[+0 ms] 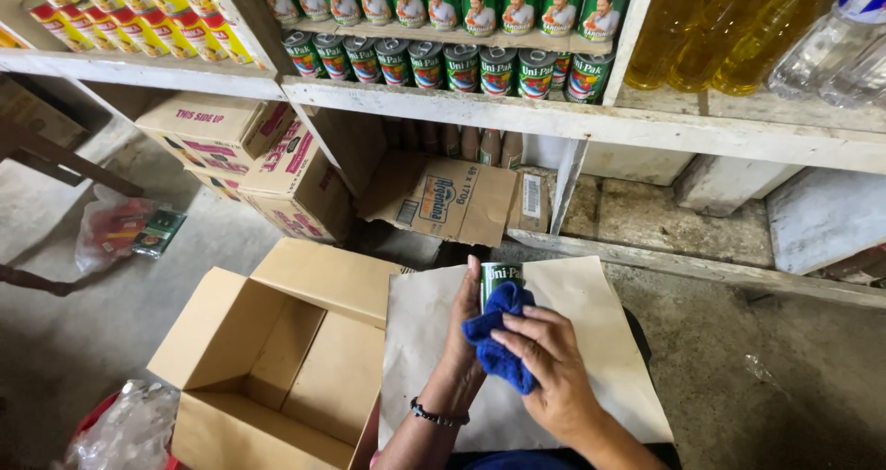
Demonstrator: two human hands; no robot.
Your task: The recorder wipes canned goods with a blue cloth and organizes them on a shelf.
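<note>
The left hand (464, 327) is closed around a green can (499, 277) over the paper sheet (591, 313) in the middle, the right hand (544, 364) presses a blue cloth (498, 341) on it, and hard rubbing could make the can slip.

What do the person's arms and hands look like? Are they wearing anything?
Both hands are bare, with no gloves. The left hand has a thin dark beaded bracelet around its wrist. The right hand wears nothing that shows: no ring, watch or bracelet. Both forearms are uncovered, so no sleeves reach into view.
</note>
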